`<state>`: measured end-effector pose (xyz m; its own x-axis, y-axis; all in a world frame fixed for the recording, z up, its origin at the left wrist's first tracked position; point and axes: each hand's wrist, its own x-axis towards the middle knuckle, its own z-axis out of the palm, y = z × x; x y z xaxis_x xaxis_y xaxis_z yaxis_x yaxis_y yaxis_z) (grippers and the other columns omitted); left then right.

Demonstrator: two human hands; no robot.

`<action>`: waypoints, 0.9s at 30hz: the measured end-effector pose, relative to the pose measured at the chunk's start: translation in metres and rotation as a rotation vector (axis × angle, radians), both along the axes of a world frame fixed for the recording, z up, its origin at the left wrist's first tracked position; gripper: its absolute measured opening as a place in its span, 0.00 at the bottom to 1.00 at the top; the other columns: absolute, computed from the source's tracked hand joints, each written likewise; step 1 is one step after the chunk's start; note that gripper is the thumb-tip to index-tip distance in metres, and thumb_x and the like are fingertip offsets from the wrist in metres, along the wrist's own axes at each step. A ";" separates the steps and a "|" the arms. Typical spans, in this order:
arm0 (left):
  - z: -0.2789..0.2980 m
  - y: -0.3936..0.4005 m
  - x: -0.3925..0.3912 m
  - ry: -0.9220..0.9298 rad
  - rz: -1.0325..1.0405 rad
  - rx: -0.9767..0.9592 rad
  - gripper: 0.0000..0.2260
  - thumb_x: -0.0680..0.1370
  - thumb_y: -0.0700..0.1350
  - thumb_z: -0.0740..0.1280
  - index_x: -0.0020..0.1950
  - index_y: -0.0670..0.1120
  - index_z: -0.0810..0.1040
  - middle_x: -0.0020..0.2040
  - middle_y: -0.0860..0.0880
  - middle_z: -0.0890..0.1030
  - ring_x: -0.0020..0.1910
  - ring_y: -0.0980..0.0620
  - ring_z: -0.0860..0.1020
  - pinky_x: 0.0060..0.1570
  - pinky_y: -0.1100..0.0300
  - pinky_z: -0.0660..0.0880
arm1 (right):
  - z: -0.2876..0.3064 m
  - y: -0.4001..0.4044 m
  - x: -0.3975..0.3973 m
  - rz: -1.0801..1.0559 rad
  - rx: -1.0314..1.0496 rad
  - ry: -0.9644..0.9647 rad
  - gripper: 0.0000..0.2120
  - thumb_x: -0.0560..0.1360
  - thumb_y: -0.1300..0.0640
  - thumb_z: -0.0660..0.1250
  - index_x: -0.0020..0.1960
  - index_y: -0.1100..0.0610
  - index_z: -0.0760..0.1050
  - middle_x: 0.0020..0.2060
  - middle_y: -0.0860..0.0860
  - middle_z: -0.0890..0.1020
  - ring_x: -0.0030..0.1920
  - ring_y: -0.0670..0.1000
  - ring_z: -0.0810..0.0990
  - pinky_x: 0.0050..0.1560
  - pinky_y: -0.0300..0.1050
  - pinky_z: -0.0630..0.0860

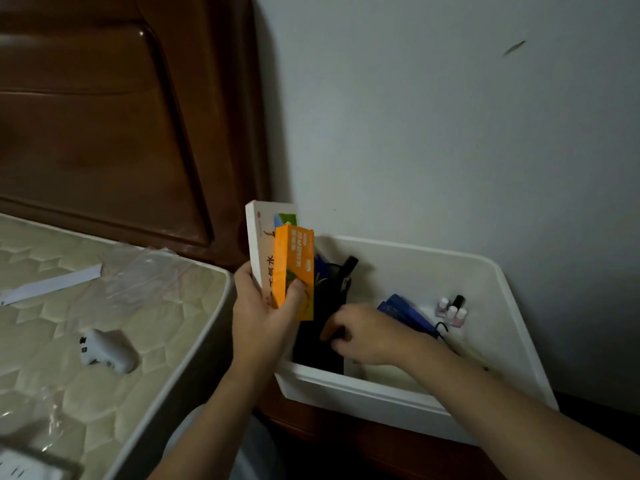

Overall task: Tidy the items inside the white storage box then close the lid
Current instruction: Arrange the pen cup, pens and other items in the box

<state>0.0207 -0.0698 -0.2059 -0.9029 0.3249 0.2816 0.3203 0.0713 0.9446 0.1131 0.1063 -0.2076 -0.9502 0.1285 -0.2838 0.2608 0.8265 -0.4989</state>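
Dim indoor light, grainy and soft, wide-angle bending at edges, deep shadow lower right

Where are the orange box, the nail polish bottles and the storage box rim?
orange box [294, 268], head view, on its front face.
nail polish bottles [452, 311], head view, on the middle bottle's cap.
white storage box [512, 306], head view, on its right rim.

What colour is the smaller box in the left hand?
Orange; the smaller box, held by the left hand, shows best in the head view.
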 end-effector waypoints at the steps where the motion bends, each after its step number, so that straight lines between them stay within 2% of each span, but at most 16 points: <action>1: -0.003 0.001 0.001 -0.019 -0.001 0.014 0.27 0.77 0.53 0.76 0.72 0.54 0.67 0.56 0.62 0.82 0.54 0.60 0.84 0.45 0.65 0.82 | -0.005 -0.005 -0.006 0.103 0.099 -0.048 0.17 0.81 0.55 0.69 0.69 0.50 0.80 0.65 0.49 0.80 0.62 0.51 0.81 0.63 0.50 0.80; 4: -0.005 0.004 0.004 0.042 0.010 -0.030 0.29 0.78 0.53 0.74 0.74 0.54 0.65 0.58 0.67 0.79 0.56 0.65 0.81 0.48 0.74 0.77 | -0.015 -0.018 -0.027 0.312 0.325 -0.136 0.25 0.82 0.52 0.68 0.78 0.44 0.70 0.74 0.48 0.70 0.68 0.56 0.72 0.65 0.56 0.77; 7: -0.004 0.006 0.007 0.061 0.008 -0.070 0.29 0.79 0.55 0.73 0.76 0.54 0.62 0.59 0.69 0.77 0.57 0.69 0.79 0.46 0.77 0.75 | -0.023 -0.027 -0.040 0.528 0.501 -0.184 0.30 0.83 0.53 0.67 0.81 0.37 0.61 0.82 0.45 0.61 0.76 0.58 0.64 0.69 0.59 0.73; 10: -0.005 0.006 0.006 0.057 0.013 -0.086 0.29 0.80 0.56 0.72 0.76 0.56 0.61 0.58 0.67 0.78 0.57 0.71 0.78 0.45 0.78 0.75 | -0.033 -0.032 -0.047 0.582 0.610 -0.193 0.31 0.83 0.54 0.67 0.82 0.39 0.60 0.83 0.47 0.59 0.81 0.59 0.57 0.71 0.60 0.70; 13: -0.006 0.006 0.006 0.064 0.020 -0.103 0.29 0.79 0.57 0.71 0.75 0.58 0.61 0.59 0.65 0.79 0.58 0.71 0.78 0.45 0.78 0.75 | -0.041 -0.031 -0.051 0.584 0.670 -0.262 0.34 0.82 0.53 0.69 0.82 0.39 0.57 0.84 0.47 0.55 0.82 0.59 0.54 0.71 0.62 0.70; 21: -0.006 0.007 0.006 0.065 0.028 -0.149 0.29 0.79 0.58 0.71 0.75 0.55 0.61 0.59 0.64 0.79 0.57 0.72 0.78 0.45 0.78 0.75 | -0.046 -0.025 -0.046 0.539 0.685 -0.343 0.35 0.81 0.53 0.71 0.82 0.43 0.58 0.81 0.50 0.58 0.76 0.60 0.62 0.63 0.60 0.74; 24: -0.005 0.008 0.007 0.078 0.042 -0.179 0.29 0.79 0.59 0.70 0.75 0.56 0.60 0.59 0.63 0.78 0.57 0.72 0.77 0.43 0.78 0.75 | -0.044 -0.032 -0.052 0.544 0.729 -0.350 0.34 0.81 0.56 0.71 0.82 0.46 0.58 0.80 0.52 0.62 0.75 0.60 0.66 0.60 0.57 0.75; 27: -0.004 0.007 0.007 0.067 0.045 -0.159 0.29 0.79 0.58 0.71 0.75 0.55 0.62 0.58 0.64 0.78 0.57 0.72 0.78 0.44 0.77 0.76 | -0.045 -0.036 -0.057 0.573 0.759 -0.310 0.34 0.81 0.56 0.71 0.82 0.51 0.59 0.80 0.53 0.64 0.75 0.60 0.67 0.61 0.58 0.75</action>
<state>0.0282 -0.0628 -0.2103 -0.8982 0.3301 0.2901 0.3756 0.2336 0.8969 0.0563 0.0707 -0.2526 -0.8231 -0.0759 -0.5627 -0.2475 0.9399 0.2353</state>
